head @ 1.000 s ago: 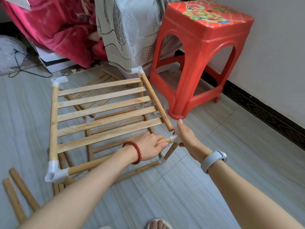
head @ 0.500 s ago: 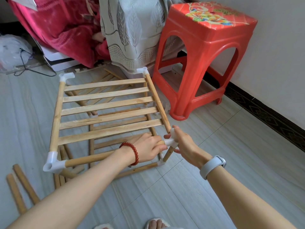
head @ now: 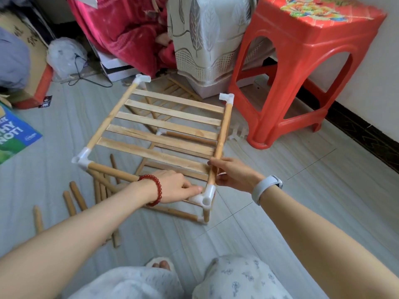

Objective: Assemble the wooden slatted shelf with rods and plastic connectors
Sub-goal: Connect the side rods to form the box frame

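Grey tiled floor (head: 269, 212) carries the raised wooden slatted shelf panel (head: 164, 124) beside a red plastic stool (head: 302, 67). Left hand (head: 174, 186) grips the near wooden rod (head: 110, 171), which its wrist partly hides, fingertips at the white plastic corner connector (head: 205, 196). Right hand (head: 233, 173) pinches the side wooden rod (head: 222, 134). Loose wooden dowels (head: 73, 197) lie partly hidden underneath
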`<state>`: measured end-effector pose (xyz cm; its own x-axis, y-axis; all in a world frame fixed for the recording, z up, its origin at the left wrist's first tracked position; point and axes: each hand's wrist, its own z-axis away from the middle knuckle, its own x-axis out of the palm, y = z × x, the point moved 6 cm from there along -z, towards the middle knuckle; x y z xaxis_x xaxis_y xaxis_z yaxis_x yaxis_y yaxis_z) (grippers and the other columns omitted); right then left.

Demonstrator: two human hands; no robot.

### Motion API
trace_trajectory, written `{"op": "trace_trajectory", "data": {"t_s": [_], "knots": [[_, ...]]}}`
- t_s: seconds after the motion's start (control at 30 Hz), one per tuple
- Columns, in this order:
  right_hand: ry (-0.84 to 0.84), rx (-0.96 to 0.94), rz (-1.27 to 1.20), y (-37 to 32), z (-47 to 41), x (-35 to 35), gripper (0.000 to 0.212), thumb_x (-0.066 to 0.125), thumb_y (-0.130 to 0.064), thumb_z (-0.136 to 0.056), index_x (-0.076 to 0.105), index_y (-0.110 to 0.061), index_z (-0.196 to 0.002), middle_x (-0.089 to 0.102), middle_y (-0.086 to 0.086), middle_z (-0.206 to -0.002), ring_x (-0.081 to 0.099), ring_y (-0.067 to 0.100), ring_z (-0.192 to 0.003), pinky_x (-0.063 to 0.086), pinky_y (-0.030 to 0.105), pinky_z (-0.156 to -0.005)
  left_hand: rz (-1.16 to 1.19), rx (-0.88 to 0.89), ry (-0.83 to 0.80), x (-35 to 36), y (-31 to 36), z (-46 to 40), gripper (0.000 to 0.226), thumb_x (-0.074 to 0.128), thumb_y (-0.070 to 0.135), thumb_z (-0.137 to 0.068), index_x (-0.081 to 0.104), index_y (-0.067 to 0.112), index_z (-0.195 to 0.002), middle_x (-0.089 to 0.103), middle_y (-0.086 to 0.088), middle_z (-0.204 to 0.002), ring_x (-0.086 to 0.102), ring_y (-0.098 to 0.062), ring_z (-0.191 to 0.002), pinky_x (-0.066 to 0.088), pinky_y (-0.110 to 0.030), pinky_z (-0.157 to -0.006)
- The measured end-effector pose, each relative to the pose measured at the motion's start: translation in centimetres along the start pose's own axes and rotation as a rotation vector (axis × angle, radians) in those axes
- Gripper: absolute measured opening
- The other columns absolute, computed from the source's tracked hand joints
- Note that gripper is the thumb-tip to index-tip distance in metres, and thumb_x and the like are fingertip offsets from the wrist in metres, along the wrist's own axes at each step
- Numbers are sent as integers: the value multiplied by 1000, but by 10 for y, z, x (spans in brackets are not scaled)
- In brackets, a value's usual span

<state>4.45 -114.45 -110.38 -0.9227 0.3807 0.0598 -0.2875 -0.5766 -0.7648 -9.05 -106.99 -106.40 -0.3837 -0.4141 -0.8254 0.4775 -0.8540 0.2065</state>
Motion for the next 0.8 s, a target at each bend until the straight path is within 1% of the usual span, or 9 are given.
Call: {"op": "trace_trajectory", "data": {"t_s": [0.07, 0.13, 0.2, 0.3, 0.4, 0.63, 0.7, 0.73, 0.8], "knots": [[40, -1, 52, -4, 0, 7, 23, 53, -32, -96, 58, -10, -96, 51, 3, -68, 49, 12, -56, 47, 23, -59, 29, -29, 41, 2, 20, 2, 58, 24, 76, -84, 58, 31, -90, 65, 0, -100, 57, -25, -97, 38, -32, -73], [87, -23, 133, -10, 4, 10, 23, 49, -31, -98, 56, -10, -91, 52, 2, -70, 50, 11, -54, 46, 21, -55, 84, -73, 118, 6, 39, 2, 42, 39, 72, -82, 46, 30, -87, 64, 2, -101, 58, -24, -99, 36, -32, -74], [128, -52, 197, -13, 9, 10, 24, 46, -29, -99, 54, -9, -90, 52, 2, -69, 51, 8, -49, 43, 19, -50, 146, -128, 199, 7, 44, 3, 32, 50, 60, -80, 44, 29, -82, 64, 3, -96, 59, -25, -96, 38, -32, -73], [127, -66, 238, -13, 16, 12, 25, 46, -28, -99, 55, -8, -87, 53, 2, -67, 52, 4, -41, 42, 20, -49, 198, -136, 259, 9, 40, 6, 27, 53, 52, -78, 45, 29, -69, 60, 7, -80, 57, -22, -82, 39, -30, -69], [121, -88, 205, -13, 20, 13, 27, 47, -27, -98, 54, -9, -80, 53, 3, -65, 53, 4, -39, 41, 22, -53, 181, -109, 316, 9, 41, 11, 22, 53, 48, -80, 43, 29, -79, 55, 6, -80, 52, -23, -79, 36, -30, -69], [126, -126, 266, -8, 29, 27, 31, 48, -30, -98, 59, -10, -76, 62, 2, -67, 58, 5, -45, 43, 19, -51, 94, -22, 235, 9, 17, 26, 22, 52, 49, -84, 47, 27, -85, 54, 5, -77, 57, -25, -85, 33, -29, -68], [151, -188, 531, -11, 35, 32, 40, 45, -33, -98, 62, -9, -72, 66, 3, -66, 61, 12, -53, 47, 21, -54, 59, -8, 155, 11, 1, 32, 26, 48, 53, -83, 45, 27, -83, 50, 6, -70, 54, -25, -83, 33, -29, -74], [232, -268, 750, -17, 38, 32, 42, 43, -34, -98, 63, -8, -71, 67, 3, -67, 63, 17, -59, 50, 25, -57, 56, -17, 116, 12, -11, 35, 28, 44, 55, -80, 46, 27, -83, 50, 7, -67, 52, -24, -81, 35, -29, -79], [455, -596, 1148, -35, 48, 42, 30, 47, -30, -93, 61, -10, -76, 63, 2, -73, 60, 24, -72, 46, 31, -64, 55, -37, 71, 15, -36, 42, 25, 43, 52, -81, 48, 27, -84, 52, 9, -69, 49, -19, -82, 31, -31, -96]]}}
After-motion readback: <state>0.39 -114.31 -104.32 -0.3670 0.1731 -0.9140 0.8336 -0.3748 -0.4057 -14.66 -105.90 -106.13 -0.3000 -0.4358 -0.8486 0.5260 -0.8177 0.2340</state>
